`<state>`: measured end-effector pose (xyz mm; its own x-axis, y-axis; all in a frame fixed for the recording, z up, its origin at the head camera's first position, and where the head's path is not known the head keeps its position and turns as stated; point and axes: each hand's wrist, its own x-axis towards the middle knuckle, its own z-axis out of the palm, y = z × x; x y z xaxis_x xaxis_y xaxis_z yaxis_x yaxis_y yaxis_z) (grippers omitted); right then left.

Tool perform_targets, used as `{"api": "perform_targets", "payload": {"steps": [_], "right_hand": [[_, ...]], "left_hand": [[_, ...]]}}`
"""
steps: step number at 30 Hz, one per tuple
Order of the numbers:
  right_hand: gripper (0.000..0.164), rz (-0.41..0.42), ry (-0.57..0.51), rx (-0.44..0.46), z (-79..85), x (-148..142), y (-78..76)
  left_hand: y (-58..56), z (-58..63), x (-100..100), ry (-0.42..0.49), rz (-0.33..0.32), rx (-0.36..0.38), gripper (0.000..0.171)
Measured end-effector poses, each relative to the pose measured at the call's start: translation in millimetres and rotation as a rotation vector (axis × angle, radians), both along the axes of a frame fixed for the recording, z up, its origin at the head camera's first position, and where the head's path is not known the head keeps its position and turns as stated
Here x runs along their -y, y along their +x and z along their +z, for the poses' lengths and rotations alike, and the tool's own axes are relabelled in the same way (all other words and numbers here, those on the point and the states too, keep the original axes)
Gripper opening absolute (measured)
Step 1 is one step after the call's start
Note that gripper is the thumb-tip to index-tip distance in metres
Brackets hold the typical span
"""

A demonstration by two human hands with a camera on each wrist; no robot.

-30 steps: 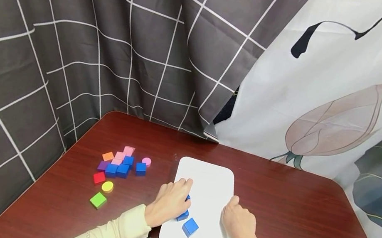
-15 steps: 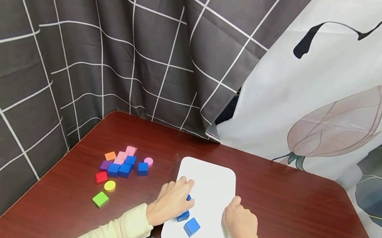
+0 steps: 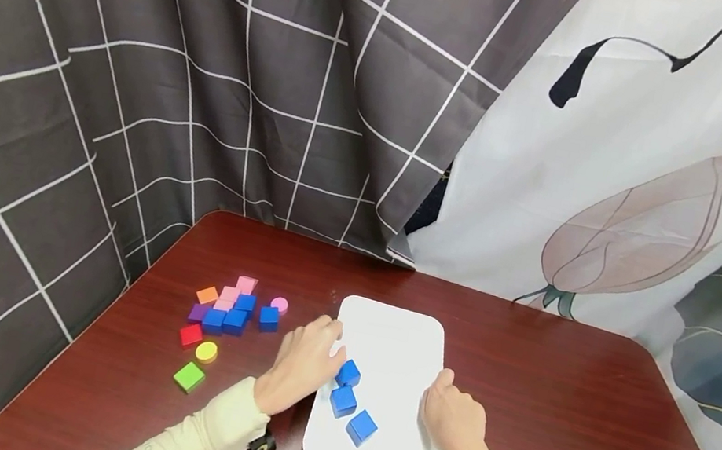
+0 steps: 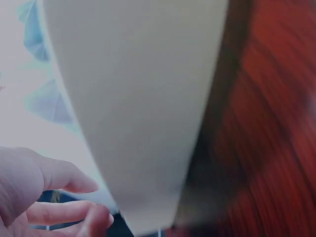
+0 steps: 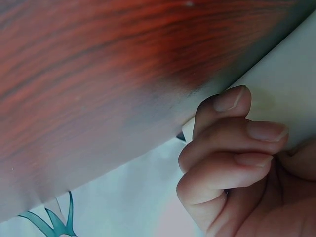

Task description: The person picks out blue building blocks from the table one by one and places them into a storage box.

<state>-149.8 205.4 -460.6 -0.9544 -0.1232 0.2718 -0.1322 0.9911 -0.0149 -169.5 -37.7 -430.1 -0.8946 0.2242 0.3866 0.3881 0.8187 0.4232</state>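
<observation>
Three blue cubes (image 3: 361, 428) sit in a slanting row on the flat top of a white, round-cornered box (image 3: 394, 390). Just left of the farthest cube (image 3: 348, 373), my left hand (image 3: 303, 365) overlaps the box's left edge with its fingers loosely bent. In the left wrist view, those fingers (image 4: 74, 212) have nothing between thumb and fingertips, beside the box's pale side. My right hand (image 3: 456, 428) rests at the box's right edge. The right wrist view has its fingers (image 5: 222, 173) curled in, close against the white side; its thumb is mostly hidden.
Loose coloured blocks lie on the dark red table (image 3: 572, 420) at left: several blue cubes (image 3: 235, 322), pink pieces (image 3: 227, 298), a red square (image 3: 191, 335), a yellow disc (image 3: 207, 352) and a green square (image 3: 189, 377). Curtains (image 3: 270, 82) hang behind the table.
My left hand has let go of the farthest blue cube and drawn back to the left, so all three cubes now show. The right hand has stayed at the box's edge.
</observation>
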Motion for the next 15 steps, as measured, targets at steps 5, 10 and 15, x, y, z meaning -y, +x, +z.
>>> {"api": "perform_targets", "payload": {"steps": [5, 10, 15], "right_hand": [[0.02, -0.004, 0.011, 0.022, 0.6, 1, 0.4], [0.02, 0.011, 0.021, -0.006, 2.3, 0, 0.8], [0.02, 0.007, 0.012, 0.003, 2.4, 1, 0.2]], "left_hand": [[-5.7, -3.8, 28, -0.036, 0.122, -0.018, 0.017], [-12.7, -0.4, 55, -0.1, 0.207, 0.069, 0.037], [-20.0, 1.2, 74, -0.153, 0.225, 0.194, 0.047]]}}
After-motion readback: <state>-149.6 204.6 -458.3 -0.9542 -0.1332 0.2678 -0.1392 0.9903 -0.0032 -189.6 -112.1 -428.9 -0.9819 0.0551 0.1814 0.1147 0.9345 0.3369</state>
